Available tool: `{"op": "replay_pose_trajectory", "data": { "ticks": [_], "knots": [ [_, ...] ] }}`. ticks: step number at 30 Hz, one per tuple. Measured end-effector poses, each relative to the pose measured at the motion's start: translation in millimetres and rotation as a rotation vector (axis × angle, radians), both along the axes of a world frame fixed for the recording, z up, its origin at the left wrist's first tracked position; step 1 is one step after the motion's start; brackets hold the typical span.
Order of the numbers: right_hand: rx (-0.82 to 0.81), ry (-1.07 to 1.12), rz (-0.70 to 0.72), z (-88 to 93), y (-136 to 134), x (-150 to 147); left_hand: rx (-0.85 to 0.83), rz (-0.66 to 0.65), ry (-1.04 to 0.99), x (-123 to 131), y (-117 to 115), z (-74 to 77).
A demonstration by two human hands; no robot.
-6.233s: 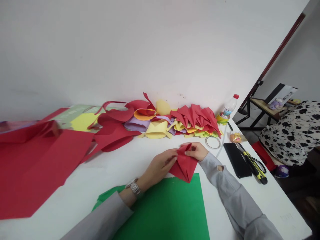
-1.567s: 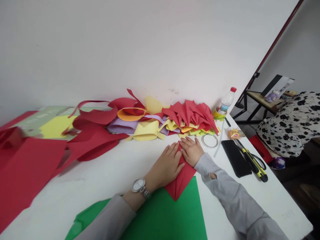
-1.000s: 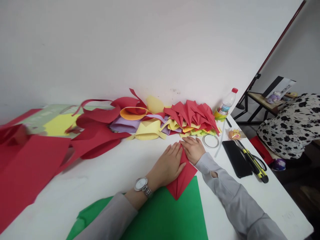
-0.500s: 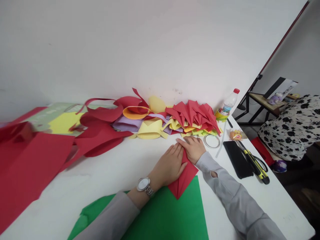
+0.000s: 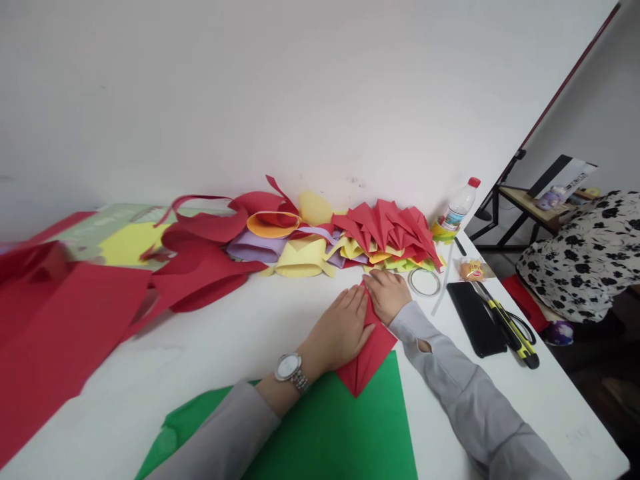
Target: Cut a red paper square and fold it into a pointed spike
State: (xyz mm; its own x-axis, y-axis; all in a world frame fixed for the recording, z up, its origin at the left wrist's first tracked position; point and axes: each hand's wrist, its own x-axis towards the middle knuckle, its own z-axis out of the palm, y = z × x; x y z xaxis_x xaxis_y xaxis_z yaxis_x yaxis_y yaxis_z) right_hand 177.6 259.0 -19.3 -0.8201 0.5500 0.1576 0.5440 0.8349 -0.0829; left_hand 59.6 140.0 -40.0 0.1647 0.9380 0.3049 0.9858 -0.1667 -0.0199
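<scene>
A red sheet of paper (image 5: pixel 369 357), folded to a narrow point at its far end, lies on the white table with its near corner over a green sheet (image 5: pixel 340 427). My left hand (image 5: pixel 340 327), a watch on its wrist, rests flat across the left side of the red paper, thumb spread over it. At the far tip, my right hand (image 5: pixel 387 295) has its fingers bent and pressed together on the paper's right edge. The fingertips are partly hidden. Just beyond it sits a pile of red folded paper pieces (image 5: pixel 385 230).
Rolled and cut red paper (image 5: pixel 205 267) and a yellow paper piece (image 5: pixel 301 259) line the wall. To the right are a tape roll (image 5: pixel 424 282), a bottle (image 5: pixel 459 207), a wrapped snack (image 5: pixel 471 270), a black phone (image 5: pixel 475 320) and a yellow-black cutter (image 5: pixel 513 333).
My right hand has shifted slightly right at the paper's tip, and its outstretched finger has drawn back from my left fingertips. My left hand and the red paper stay in place.
</scene>
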Motion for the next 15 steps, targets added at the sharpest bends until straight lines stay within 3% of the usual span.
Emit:
{"op": "replay_pose_trajectory", "data": {
  "ticks": [9,15],
  "knots": [
    [0.012,-0.008,0.042,-3.5,1.1,3.3,-0.005,-0.015,0.018,1.5,-0.3,3.7],
    [0.024,-0.056,0.023,3.8,-1.5,0.3,0.003,-0.014,0.014,1.0,-0.2,2.5]
  ]
}}
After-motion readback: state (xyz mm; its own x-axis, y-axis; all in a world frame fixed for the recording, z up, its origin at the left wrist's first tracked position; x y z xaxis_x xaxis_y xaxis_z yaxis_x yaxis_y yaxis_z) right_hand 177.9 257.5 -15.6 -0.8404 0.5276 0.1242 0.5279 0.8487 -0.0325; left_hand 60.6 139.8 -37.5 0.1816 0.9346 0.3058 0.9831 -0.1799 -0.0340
